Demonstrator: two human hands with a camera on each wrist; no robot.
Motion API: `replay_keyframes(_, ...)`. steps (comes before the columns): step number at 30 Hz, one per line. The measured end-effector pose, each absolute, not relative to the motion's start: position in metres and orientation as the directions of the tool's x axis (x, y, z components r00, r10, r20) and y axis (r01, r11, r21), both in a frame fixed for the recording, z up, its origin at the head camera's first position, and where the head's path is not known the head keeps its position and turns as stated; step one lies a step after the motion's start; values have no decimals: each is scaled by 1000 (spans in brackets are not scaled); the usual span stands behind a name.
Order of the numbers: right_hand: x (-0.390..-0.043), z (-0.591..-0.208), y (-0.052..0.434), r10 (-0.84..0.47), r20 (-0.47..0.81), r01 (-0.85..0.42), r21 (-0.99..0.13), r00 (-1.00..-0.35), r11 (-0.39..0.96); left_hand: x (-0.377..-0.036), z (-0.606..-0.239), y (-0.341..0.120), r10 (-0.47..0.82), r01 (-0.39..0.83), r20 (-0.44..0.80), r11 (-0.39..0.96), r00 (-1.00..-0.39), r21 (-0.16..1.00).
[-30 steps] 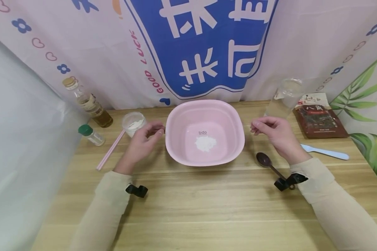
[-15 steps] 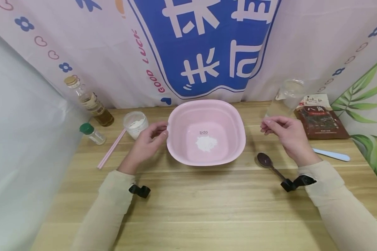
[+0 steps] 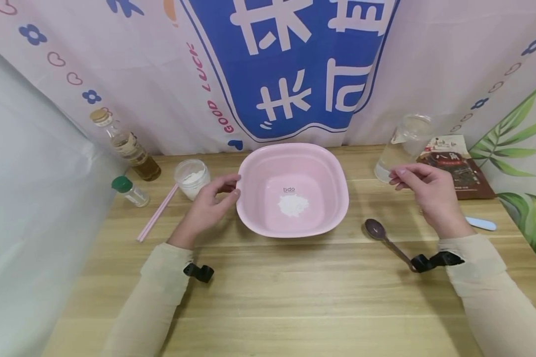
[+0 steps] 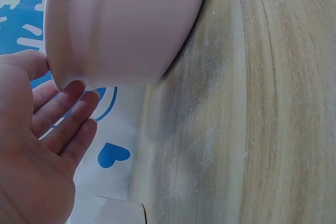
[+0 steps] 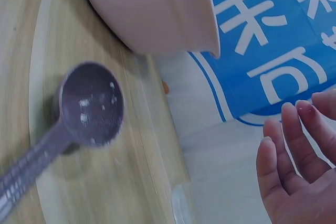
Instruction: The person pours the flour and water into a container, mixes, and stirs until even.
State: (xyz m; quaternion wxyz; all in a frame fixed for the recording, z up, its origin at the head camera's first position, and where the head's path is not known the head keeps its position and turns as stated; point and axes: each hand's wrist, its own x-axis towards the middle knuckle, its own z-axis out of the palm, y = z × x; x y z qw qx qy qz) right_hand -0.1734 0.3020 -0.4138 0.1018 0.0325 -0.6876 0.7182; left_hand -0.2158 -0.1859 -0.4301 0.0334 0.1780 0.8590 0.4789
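Note:
In the head view a square pink plastic basin (image 3: 290, 231) sits mid-table, a small heap of white powder (image 3: 293, 204) on its floor. My left hand (image 3: 209, 204) holds the basin's left rim, the thumb on one side and fingertips under the lip, as the left wrist view shows. To the right, my right hand (image 3: 431, 191) hovers with loosely bent fingers and nothing in them. Its fingertips overlap the lower part of a clear cup of water (image 3: 395, 148). Below that hand lies a dark measuring spoon (image 3: 375, 229); white specks cling to its bowl (image 5: 92, 103).
Left of the basin stand a clear jar of white powder (image 3: 192, 179), pink chopsticks (image 3: 157, 213), a green-capped shaker (image 3: 130, 191) and a corked bottle of amber liquid (image 3: 129, 151). A brown packet (image 3: 471, 186) and a pale blue handle (image 3: 481, 223) lie at right. A printed curtain (image 3: 161, 89) hangs behind.
My right hand has moved away from the basin, rightward to the clear cup. My left hand has come in slightly to the basin's left rim. The basin has stayed put.

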Motion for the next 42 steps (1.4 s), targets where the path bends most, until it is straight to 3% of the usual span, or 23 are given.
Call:
replay_keyframes(11, -169, -410, 320, 192, 210, -121, -911, -959, 393, -215, -428, -185, 326, 250, 90, 491, -941, 835)
replay_keyframes(15, -168, -412, 327, 216, 208, -86, -880, -954, 468, -214, -427, -184, 322, 238, 79, 494, -943, 836)
replay_keyframes(22, -172, -414, 339, 283, 237, -67, -863, -929, 501, -214, -426, -184, 329, 234, 69, 494, -942, 837)
replay_keyframes(29, -181, -417, 348, 320, 191, -34, -898, -928, 438, -215, -426, -184, 338, 236, 67, 487, -939, 841)
replay_keyframes(42, -199, -423, 355, 326, 100, 60, -892, -940, 447, -217, -427, -185, 336, 223, 52, 494, -940, 840)
